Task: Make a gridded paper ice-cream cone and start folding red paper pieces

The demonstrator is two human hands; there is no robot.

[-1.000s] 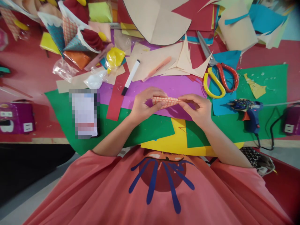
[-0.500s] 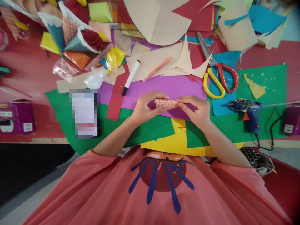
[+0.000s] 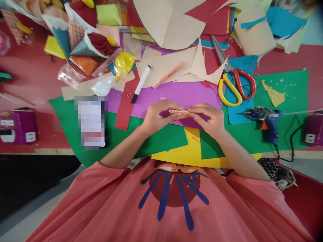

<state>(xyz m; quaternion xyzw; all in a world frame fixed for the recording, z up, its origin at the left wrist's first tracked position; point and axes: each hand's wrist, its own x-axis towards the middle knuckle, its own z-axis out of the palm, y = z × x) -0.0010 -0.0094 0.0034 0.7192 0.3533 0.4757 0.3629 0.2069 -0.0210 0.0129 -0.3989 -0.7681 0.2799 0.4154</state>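
A small piece of red-and-white checked paper [image 3: 182, 114], folded or rolled, is pinched between my two hands over the purple sheet [image 3: 174, 95]. My left hand [image 3: 157, 116] grips its left end between thumb and fingers. On the right end, the fingertips of my right hand [image 3: 209, 117] are closed. The fingers hide part of the paper. Beyond my hands lie a white marker [image 3: 141, 82] with a black cap and a peach-coloured pen [image 3: 169, 74].
Scissors [image 3: 233, 75] with red and yellow handles and a blue glue gun [image 3: 271, 124] lie to the right. A phone [image 3: 91, 122] is at the left. Checked paper cones [image 3: 75, 32] stand at the far left, and a large beige disc [image 3: 171, 20] lies at the back.
The checked paper has tilted and shows less of its face. My right hand has shifted slightly left, and my left fingers have moved a little. Both hands still hold the paper.
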